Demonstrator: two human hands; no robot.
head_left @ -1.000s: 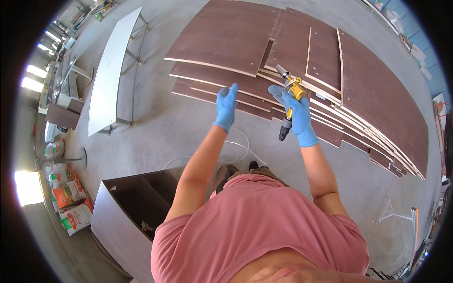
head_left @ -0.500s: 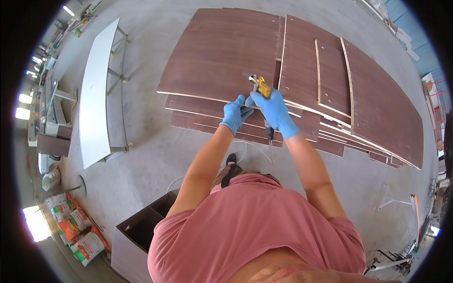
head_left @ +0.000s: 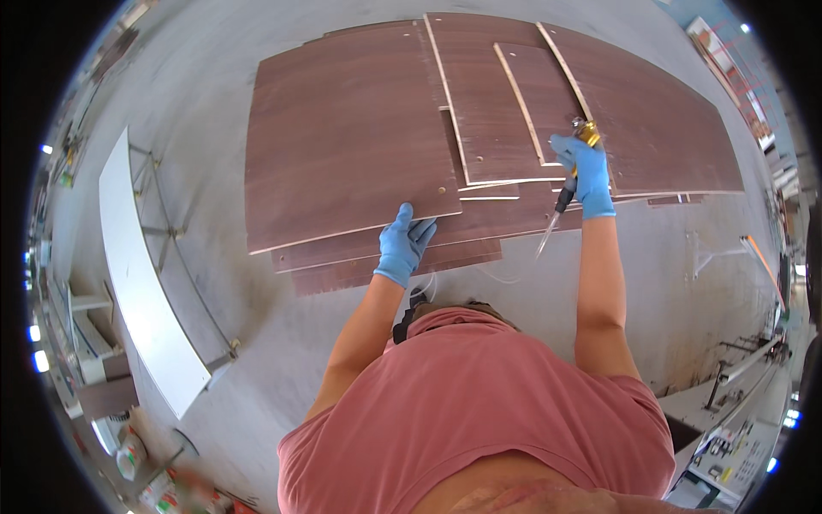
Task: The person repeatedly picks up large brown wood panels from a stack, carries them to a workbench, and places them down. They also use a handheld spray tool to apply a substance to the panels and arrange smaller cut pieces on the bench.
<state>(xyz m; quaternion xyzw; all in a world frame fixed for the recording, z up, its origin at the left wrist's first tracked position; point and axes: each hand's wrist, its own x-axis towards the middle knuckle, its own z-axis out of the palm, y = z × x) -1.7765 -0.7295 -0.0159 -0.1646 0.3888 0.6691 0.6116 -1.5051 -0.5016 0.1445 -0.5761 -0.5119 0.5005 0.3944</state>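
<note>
Both of my hands wear blue gloves. At the front edge of the large brown panel (head_left: 342, 137), near its right corner, my left hand (head_left: 405, 248) is closed, with the thumb on top and the fingers passing beneath. Farther right, my right hand (head_left: 589, 176) grips a yellow air gun (head_left: 587, 131) with a metal front end. A black connector (head_left: 565, 195) and a thin clear hose (head_left: 545, 236) trail down from it. The gun is held above the right-hand panels, close to the pale edge of the far right panel (head_left: 651, 128).
More brown panels lie stacked below, including a narrow panel (head_left: 548, 94) on top. On the left stands a long white board (head_left: 141, 265) on a metal frame. Machinery (head_left: 736, 411) is at the lower right, and a metal stand (head_left: 715, 254) is on the floor.
My right hand has carried the air gun away from my left hand, rightward over the other panels. My left hand stays at the large panel's front edge. The whole view has turned.
</note>
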